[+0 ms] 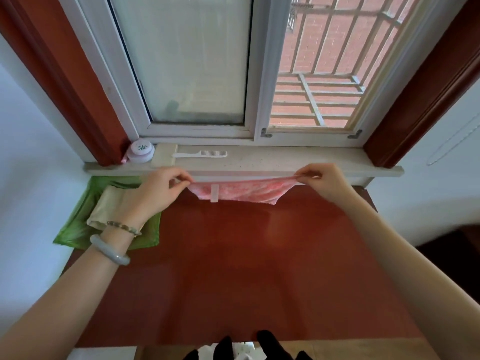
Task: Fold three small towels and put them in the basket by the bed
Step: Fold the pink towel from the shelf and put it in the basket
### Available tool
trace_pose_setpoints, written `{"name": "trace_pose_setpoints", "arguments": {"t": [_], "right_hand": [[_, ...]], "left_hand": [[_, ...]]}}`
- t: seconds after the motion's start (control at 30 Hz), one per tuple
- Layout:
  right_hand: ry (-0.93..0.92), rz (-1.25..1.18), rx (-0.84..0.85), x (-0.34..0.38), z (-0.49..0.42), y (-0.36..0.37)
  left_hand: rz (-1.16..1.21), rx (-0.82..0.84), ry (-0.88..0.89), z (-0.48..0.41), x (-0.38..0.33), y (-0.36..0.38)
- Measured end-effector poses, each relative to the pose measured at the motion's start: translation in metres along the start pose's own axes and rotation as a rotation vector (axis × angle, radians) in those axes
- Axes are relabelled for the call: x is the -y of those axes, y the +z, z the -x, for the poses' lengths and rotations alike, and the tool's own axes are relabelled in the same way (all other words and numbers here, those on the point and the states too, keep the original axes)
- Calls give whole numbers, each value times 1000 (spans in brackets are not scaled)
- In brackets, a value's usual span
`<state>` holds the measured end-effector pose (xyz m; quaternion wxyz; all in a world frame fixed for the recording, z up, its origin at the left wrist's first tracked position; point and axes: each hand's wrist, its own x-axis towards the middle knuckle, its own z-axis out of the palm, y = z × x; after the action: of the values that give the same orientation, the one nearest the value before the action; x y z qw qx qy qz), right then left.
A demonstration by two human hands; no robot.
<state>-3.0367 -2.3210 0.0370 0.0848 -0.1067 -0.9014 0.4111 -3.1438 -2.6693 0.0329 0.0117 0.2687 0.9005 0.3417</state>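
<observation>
A pink patterned towel (241, 190) with a white tag hangs stretched between my two hands, above the far edge of a red-brown table (233, 255). My left hand (158, 190) pinches its left top corner. My right hand (322, 180) pinches its right top corner. At the table's far left a beige folded towel (109, 206) lies on top of a green towel (78, 229), partly hidden by my left wrist. No basket is in view.
A stone windowsill (259, 159) runs just behind the towel, with a white comb (200, 154) and a round pink-lidded container (140, 150) on it. The window (194, 61) is above. White walls flank the table. Dark shoes (267, 341) show at the bottom edge.
</observation>
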Motion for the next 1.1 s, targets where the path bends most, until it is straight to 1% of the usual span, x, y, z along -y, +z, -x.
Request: {"name": "trace_pose_setpoints", "arguments": {"t": [0.1,0.17,0.27,0.37,0.47,0.57,0.73,0.8,0.83,0.87,0.93,0.97,1.03,1.1], "right_hand": [[48,13,96,-20,18,16],[84,55,175,-34,32,27],[156,76,337,-51,56,39],[240,62,487,-62,82,52],[312,38,561,-73,107,62],[363,17,634,-81,126,69],[421,12,808,-89,139,74],[428,12,830,-92,136,75],[421,12,811,-94,133,77],[415,6,762,-96,129,80],[424,-52,596,-101,116,88],[444,-100,512,-104,108,93],[493,-180,395,-110,90,104],[524,-187,328,-116,71,113]], "left_hand": [[-22,89,-43,23,14,23],[-2,181,-98,42,23,36],[41,331,-175,70,33,51],[96,426,-248,96,42,60],[101,529,-312,114,50,67],[105,645,-332,124,54,73],[149,868,-387,127,55,80],[140,849,-393,125,58,83],[105,786,-380,123,61,86],[65,696,-358,119,65,89],[39,508,-340,109,70,95],[46,442,-350,102,72,98],[50,351,-389,88,74,106],[32,272,-400,72,78,114]]}}
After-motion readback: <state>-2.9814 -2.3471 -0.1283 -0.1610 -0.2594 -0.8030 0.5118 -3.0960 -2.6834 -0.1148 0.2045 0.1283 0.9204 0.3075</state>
